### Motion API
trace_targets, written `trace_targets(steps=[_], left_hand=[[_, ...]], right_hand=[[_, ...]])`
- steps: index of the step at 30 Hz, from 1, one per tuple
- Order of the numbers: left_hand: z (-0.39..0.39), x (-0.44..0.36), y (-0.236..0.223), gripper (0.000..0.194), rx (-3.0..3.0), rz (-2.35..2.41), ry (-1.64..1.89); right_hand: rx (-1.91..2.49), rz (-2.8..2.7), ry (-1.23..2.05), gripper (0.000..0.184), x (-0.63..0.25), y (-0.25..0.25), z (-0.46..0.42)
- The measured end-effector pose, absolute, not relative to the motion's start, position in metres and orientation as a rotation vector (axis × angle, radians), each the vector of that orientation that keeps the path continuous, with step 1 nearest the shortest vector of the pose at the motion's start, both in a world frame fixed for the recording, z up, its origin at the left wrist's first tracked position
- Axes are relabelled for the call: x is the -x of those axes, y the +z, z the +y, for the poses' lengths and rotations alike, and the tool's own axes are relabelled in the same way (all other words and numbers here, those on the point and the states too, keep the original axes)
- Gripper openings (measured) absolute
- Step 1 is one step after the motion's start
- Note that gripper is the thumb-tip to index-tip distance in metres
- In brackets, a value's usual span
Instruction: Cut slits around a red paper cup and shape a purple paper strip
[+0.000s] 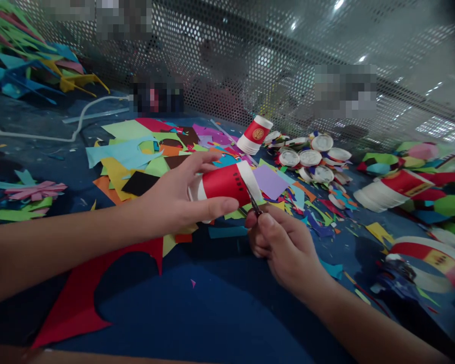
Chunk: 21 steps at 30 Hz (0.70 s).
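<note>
A red and white paper cup [222,183] lies tilted on its side in my left hand [174,189], thumb below and fingers over the top. Its wider white rim points right, toward my right hand [282,242]. The fingers of that hand are closed around a small pair of scissors [256,207]. Only the pivot area and part of the blades show; the handles are hidden in my fist. One blade touches the cup's wall close to the rim. Behind the held cup, a stack of similar paper cups [256,134] leans on the table.
Scraps of coloured paper [144,151] cover the middle of the blue table [212,308]. Several round white cup bottoms [311,157] are heaped at back right. More stacked cups [394,189] and a tape-like ring [426,263] lie right. A perforated metal screen [220,65] bounds the back.
</note>
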<state>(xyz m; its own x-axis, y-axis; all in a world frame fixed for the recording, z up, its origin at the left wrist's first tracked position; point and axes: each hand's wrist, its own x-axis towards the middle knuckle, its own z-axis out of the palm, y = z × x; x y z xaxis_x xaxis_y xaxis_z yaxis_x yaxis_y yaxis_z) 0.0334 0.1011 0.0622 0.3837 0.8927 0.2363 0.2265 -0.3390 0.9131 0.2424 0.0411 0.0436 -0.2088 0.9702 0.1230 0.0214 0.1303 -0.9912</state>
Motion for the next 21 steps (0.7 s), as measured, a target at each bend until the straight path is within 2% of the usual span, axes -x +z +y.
trace_targets(steps=[5,12,18,21], left_hand=[[0.1042,-0.0355,0.0598,0.062,-1.927,1.004,1.043],[0.096,-0.0347,0.0586,0.058,-2.133,1.085,1.148],[0.0976,-0.0355,0.0646,0.052,-2.051,1.121,1.062],[0.0993,-0.0357,0.065,0.057,-1.942,1.165,0.986]], right_hand=[[1.059,-1.393,1.267,0.043,-0.2413,0.044,0.0405],[1.114,-1.457,1.177,0.047,-0.2388,0.0454,0.0408],[1.09,-1.451,1.232,0.045,-0.2385,0.0468,0.0412],[1.078,-1.443,1.229,0.045,-0.2378,0.0473,0.0416]])
